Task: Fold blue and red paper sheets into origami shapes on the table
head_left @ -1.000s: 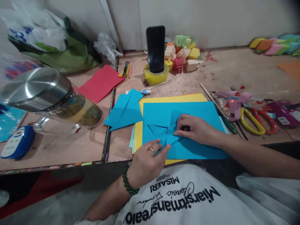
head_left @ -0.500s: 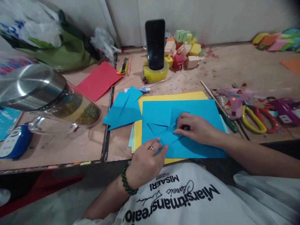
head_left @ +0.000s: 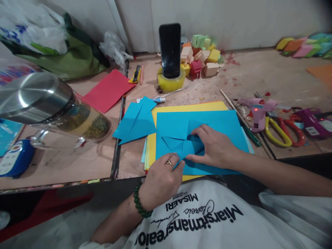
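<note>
A small folded blue paper piece (head_left: pixel 185 145) lies on a flat blue sheet (head_left: pixel 223 124), which tops a stack of coloured sheets at the near edge of the counter (head_left: pixel 77 162), directly in front of the person. The piece is pinned from both sides: the left hand (head_left: pixel 162 178) is curled at its near-left corner, fingertips pinching that edge, while the right hand (head_left: pixel 214 147) is laid flat over its right side, with the thumb along the lower fold and the fingers pressing down on top. The piece therefore lies between the two hands, touching both, with its visible fold line running roughly left to right from one hand toward the other; the right hand covers more of it. A second folded blue piece (head_left: pixel 136 121) rests just left of the stack, apart from both hands. A pink glue gun (head_left: pixel 255 109) and scissors (head_left: pixel 282 131) lie to the right, well clear of the hands.
</note>
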{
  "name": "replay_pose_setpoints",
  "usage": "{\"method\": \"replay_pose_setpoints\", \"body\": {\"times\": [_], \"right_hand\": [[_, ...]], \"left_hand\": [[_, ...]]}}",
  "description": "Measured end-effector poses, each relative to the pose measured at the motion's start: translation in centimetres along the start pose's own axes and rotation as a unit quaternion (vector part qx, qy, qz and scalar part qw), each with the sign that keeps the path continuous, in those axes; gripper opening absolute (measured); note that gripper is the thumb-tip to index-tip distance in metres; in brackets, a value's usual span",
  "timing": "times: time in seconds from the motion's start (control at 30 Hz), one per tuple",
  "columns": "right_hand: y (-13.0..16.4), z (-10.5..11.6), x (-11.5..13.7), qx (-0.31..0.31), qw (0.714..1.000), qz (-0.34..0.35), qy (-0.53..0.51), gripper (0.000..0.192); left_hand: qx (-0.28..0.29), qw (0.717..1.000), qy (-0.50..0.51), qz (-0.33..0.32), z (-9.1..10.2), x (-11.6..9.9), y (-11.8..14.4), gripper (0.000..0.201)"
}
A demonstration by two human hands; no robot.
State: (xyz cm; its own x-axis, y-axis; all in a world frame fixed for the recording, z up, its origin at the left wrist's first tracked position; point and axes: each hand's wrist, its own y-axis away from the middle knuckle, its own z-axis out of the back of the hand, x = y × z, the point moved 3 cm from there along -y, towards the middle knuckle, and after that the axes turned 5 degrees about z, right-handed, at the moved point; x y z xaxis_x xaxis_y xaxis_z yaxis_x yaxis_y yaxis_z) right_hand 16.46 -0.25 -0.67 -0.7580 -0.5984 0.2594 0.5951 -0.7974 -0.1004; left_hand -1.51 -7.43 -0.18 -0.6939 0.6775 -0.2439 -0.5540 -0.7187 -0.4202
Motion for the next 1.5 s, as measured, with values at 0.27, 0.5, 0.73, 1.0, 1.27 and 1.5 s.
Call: {"method": "replay_pose_setpoints", "body": {"times": [0.27, 0.5, 0.73, 1.0, 1.27, 1.5], "right_hand": [[0.3, 0.1, -0.8, 0.03, 0.999, -0.019, 0.031, 0.059], [2.3, 1.0, -3.4, 0.035, 0.998, -0.057, -0.012, 0.043], [2.9, 1.8, -4.7, 0.007, 0.999, -0.042, -0.032, 0.019], [1.0, 1.1, 0.9, 0.071, 0.997, 0.0, -0.026, 0.022], [0.9, 1.6, -1.1, 0.164, 0.982, -0.077, -0.044, 0.021], [2.3, 3.1, -4.5, 0.169, 0.976, -0.136, 0.011, 0.013]], "left_hand": [[-0.004, 1.0, -0.014, -0.013, 0.1, -0.1, -0.1, 0.021], [0.011, 1.0, 0.0, -0.005, 0.1, 0.0, 0.3, 0.023], [0.018, 0.999, 0.004, -0.029, -0.1, -0.4, -0.2, 0.025], [0.032, 0.999, -0.007, -0.017, -0.5, -0.9, -0.9, 0.025], [0.039, 0.999, 0.02, -0.008, -0.3, -0.5, -0.3, 0.025], [0.026, 0.999, 0.026, -0.014, 0.6, -0.5, -0.3, 0.025]]}}
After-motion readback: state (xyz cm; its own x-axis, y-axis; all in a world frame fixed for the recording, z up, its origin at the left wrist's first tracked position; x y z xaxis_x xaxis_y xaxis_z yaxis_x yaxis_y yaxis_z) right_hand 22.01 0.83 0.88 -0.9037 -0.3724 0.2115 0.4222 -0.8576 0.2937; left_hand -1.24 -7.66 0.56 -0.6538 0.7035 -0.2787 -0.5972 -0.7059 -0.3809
